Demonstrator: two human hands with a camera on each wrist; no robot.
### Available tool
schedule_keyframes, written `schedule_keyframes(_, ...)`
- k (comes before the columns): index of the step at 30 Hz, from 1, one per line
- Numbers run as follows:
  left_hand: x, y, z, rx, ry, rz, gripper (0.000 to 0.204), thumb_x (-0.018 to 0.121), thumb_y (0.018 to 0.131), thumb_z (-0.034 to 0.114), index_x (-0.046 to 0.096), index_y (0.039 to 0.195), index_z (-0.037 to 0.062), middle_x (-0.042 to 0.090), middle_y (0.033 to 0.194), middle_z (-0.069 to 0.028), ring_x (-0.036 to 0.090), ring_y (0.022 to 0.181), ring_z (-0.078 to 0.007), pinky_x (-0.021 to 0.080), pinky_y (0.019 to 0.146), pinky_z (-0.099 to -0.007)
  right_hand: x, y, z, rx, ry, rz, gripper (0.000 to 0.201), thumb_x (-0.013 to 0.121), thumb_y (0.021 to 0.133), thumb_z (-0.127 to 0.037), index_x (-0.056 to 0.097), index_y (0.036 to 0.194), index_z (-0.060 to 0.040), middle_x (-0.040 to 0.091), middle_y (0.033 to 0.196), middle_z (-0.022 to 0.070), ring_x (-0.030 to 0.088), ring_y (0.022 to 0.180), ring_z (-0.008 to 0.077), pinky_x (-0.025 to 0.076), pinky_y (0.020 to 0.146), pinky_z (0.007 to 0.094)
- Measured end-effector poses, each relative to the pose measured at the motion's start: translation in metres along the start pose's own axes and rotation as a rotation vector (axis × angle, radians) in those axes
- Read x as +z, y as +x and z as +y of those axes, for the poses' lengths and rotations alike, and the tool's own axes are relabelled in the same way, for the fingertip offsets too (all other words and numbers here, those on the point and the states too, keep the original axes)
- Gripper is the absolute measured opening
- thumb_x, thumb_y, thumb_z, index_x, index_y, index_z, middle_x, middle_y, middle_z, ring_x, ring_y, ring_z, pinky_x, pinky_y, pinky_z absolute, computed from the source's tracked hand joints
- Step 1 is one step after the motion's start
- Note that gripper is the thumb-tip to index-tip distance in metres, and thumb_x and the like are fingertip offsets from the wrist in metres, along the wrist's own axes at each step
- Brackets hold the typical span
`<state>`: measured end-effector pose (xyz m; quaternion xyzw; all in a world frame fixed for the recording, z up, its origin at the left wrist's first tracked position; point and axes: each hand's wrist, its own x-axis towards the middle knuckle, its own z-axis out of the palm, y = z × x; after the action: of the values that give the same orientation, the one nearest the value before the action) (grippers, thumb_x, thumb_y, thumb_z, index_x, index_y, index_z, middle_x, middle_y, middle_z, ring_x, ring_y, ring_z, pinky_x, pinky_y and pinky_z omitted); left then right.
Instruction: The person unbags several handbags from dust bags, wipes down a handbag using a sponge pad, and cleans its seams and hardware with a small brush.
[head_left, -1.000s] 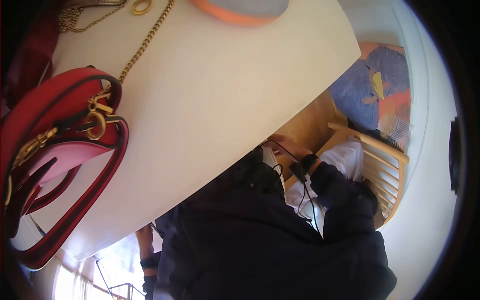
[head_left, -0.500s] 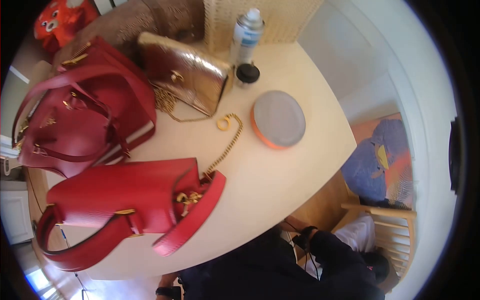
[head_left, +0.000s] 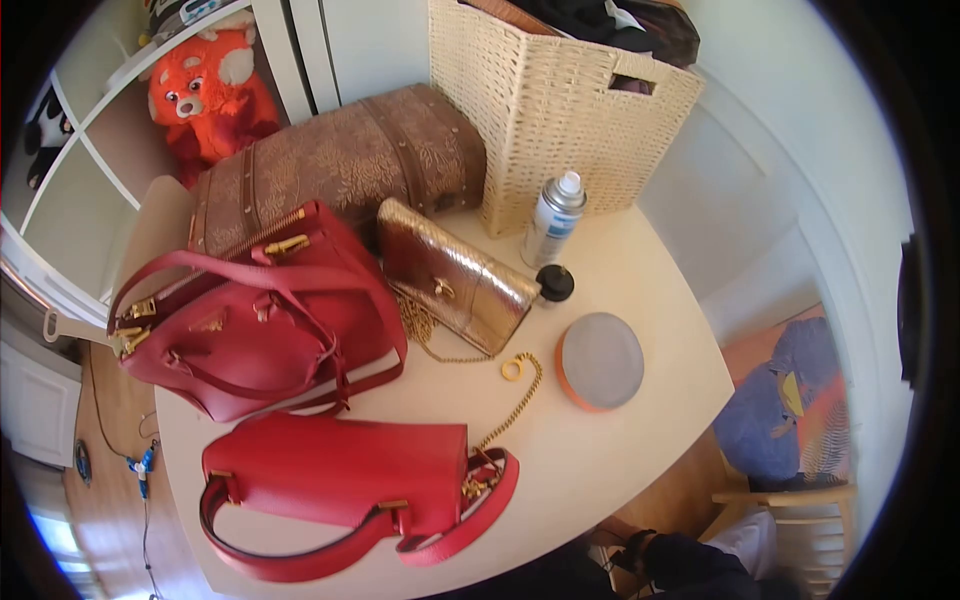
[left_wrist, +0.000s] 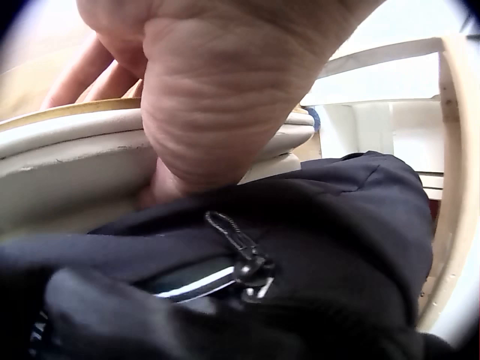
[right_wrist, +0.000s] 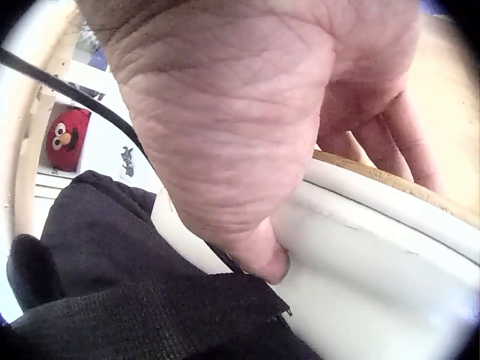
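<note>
Two bare hands, left hand (left_wrist: 225, 90) and right hand (right_wrist: 232, 112), each grasping a smooth, moulded white rim (left_wrist: 67, 161) with a wooden edge, against dark clothing. One pale table (head_left: 610, 465) carries two red handbags (head_left: 340, 465), one metallic gold clutch (head_left: 460, 265), one spray can (head_left: 552, 222), one round grey-lidded container (head_left: 603, 362); behind, one woven basket (head_left: 565, 110).

Left hand (left_wrist: 225, 90): cut by top edge of its wrist view, fingertips partly behind white rim (left_wrist: 67, 146). Right hand (right_wrist: 232, 112): also cut at top; small and dark in head view, past table's (head_left: 580, 460) near edge. Wicker basket (head_left: 570, 120), table's far end: contents (head_left: 600, 25) run off top, can't identify. Spray can (head_left: 551, 225) on table: label too small. Red plush (head_left: 208, 95), beyond table: lower part behind brown suitcase (head_left: 330, 165).
</note>
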<state>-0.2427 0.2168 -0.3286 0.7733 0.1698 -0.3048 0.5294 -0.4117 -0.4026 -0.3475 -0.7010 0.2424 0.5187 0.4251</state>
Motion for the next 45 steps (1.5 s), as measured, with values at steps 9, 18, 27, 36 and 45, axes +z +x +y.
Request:
schedule_keyframes(9, 0.002, 0.076, 0.060, 0.026, 0.047, -0.063, 0.044, 0.068, 0.098, 0.004, 0.070, 0.142, 0.0071, 0.072, 0.142, -0.0116, 0.066, 0.132, -0.0257, 0.055, 0.108, -0.0417, -0.040, -0.030, -0.042, -0.065, 0.045, 0.048, 0.068, 0.080, 0.091, -0.053, 0.070, 0.148, -0.0162, 0.056, 0.160, 0.0195, 0.055, 0.141, 0.0440, 0.047, 0.107, 0.0636)
schedule_keyframes(18, -0.043, 0.131, 0.154, 0.063, 0.123, -0.073, 0.044, 0.068, 0.098, 0.004, 0.070, 0.142, 0.0077, 0.073, 0.141, -0.0117, 0.067, 0.131, -0.0260, 0.055, 0.109, -0.0420, -0.077, -0.037, -0.124, -0.185, 0.086, 0.072, 0.070, 0.082, 0.089, -0.051, 0.070, 0.147, -0.0143, 0.062, 0.151, 0.0197, 0.061, 0.133, 0.0413, 0.050, 0.105, 0.0583)
schedule_keyframes(27, -0.065, 0.122, 0.160, 0.111, 0.153, 0.008, 0.043, 0.068, 0.098, 0.005, 0.071, 0.141, 0.0083, 0.073, 0.141, -0.0118, 0.067, 0.131, -0.0263, 0.055, 0.109, -0.0422, -0.087, -0.012, -0.154, -0.357, 0.043, 0.071, 0.071, 0.085, 0.087, -0.050, 0.070, 0.146, -0.0123, 0.069, 0.142, 0.0199, 0.066, 0.125, 0.0386, 0.053, 0.103, 0.0529)
schedule_keyframes(36, -0.048, 0.065, 0.108, 0.110, 0.190, 0.076, 0.043, 0.068, 0.098, 0.005, 0.071, 0.141, 0.0088, 0.073, 0.140, -0.0118, 0.067, 0.131, -0.0266, 0.055, 0.109, -0.0424, -0.064, 0.008, -0.113, -0.496, 0.014, 0.034, 0.072, 0.087, 0.086, -0.049, 0.070, 0.144, -0.0104, 0.075, 0.133, 0.0200, 0.072, 0.118, 0.0358, 0.057, 0.101, 0.0476)
schedule_keyframes(45, -0.040, 0.031, 0.091, 0.062, 0.262, 0.045, 0.042, 0.068, 0.099, 0.006, 0.071, 0.140, 0.0094, 0.073, 0.140, -0.0119, 0.067, 0.131, -0.0269, 0.055, 0.109, -0.0426, -0.053, 0.100, -0.043, -0.711, -0.155, 0.102, 0.077, 0.089, 0.085, -0.050, 0.067, 0.145, -0.0076, 0.077, 0.128, 0.0158, 0.072, 0.112, 0.0264, 0.061, 0.088, 0.0426)
